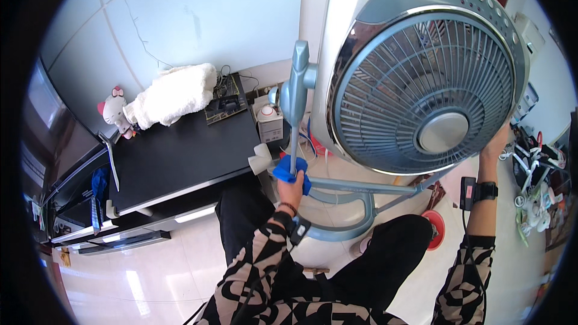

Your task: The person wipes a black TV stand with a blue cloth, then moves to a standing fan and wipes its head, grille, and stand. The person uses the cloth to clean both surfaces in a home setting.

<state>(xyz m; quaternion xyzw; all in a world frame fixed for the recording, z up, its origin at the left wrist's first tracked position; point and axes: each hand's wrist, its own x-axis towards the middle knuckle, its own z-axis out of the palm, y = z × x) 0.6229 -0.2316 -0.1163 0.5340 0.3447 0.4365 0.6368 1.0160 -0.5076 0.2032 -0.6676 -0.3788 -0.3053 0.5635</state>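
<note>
A large electric fan [424,81] with a round grille and a white housing stands tilted before me, carried on a blue-grey tubular stand [356,185]. My left hand [291,189] holds a blue cloth [286,175] wrapped around the lower part of the stand's upright arm [295,144]. At the fan's lower right edge is my right hand [496,144], its fingers partly hidden by the housing, so its grip does not show fully.
To the left, a black TV cabinet [180,158] bears a white towel [174,94], a plush toy [115,110] and a black box [226,103]. A red basin [435,230] sits on the floor by my right knee. Cluttered items [539,189] lie at far right.
</note>
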